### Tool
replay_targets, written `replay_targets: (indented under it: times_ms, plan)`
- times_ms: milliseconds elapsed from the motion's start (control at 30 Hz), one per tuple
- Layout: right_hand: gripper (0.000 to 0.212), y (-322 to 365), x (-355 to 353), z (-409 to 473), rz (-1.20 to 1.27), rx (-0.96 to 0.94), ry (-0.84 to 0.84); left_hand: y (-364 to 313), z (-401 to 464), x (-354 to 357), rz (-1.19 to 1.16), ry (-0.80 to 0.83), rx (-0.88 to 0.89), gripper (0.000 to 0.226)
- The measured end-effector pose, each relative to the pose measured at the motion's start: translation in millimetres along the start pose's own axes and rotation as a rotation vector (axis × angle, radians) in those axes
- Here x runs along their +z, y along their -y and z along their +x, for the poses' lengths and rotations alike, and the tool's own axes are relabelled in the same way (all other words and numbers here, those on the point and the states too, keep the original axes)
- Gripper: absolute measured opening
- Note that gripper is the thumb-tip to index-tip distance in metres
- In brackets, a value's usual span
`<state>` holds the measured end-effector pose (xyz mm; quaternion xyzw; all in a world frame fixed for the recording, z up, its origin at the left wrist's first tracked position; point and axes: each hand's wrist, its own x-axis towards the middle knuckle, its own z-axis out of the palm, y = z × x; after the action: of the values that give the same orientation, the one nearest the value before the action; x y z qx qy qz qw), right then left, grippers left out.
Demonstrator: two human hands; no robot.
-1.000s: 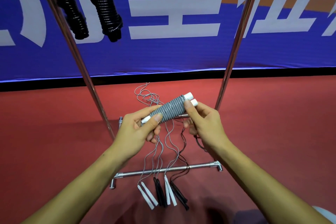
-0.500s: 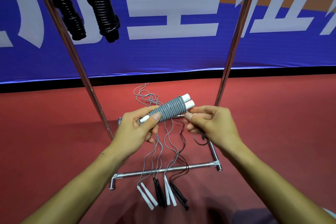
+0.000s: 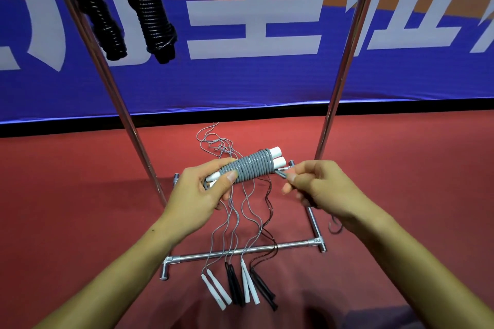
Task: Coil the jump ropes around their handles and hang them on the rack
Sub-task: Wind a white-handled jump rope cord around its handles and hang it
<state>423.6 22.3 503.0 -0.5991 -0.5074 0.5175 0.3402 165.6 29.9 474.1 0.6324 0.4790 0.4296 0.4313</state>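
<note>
Views: one only, worn on the person's head, so no second view shares any part of the scene.
Direction: forward and down, over both forearms toward the red floor (image 3: pixel 80 195) and the blue banner (image 3: pixel 240 83) behind it.
Nearness: close; the left hand (image 3: pixel 199 192) and right hand (image 3: pixel 318 189) sit mid-frame, at arm's reach.
Lens: wide-angle; the poles of the rack (image 3: pixel 240 250) lean outward toward the top edge.
Lower edge: forearms enter from both bottom corners.

Red floor (image 3: pixel 80 208) under rack base (image 3: pixel 240 250), loose jump ropes (image 3: pixel 238 286) across it
</note>
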Motion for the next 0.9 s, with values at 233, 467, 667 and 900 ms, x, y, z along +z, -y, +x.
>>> replay_targets:
  times_ms: [233, 467, 667, 900]
  plan:
    - [0.011, 2.3, 8.1, -7.8, -0.636, -0.313, -0.176, 3.5, 0.0, -1.0, 0.098, 0.029, 0.002, 0.026]
    - [0.013, -4.2, 5.4, -3.9, -1.199, -0.606, -0.23, -0.2, -0.7, -7.6, 0.203, 0.125, -0.043, 0.024]
    - [0.023, -12.4, 11.0, 5.2, -1.447, -0.885, -0.273, 1.0, -0.5, -14.1, 0.225, 0.201, -0.08, 0.026]
    - [0.026, -15.1, 11.8, 1.7, -1.112, -0.739, 0.059, -9.4, -0.8, -30.0, 0.232, 0.402, -0.111, 0.026]
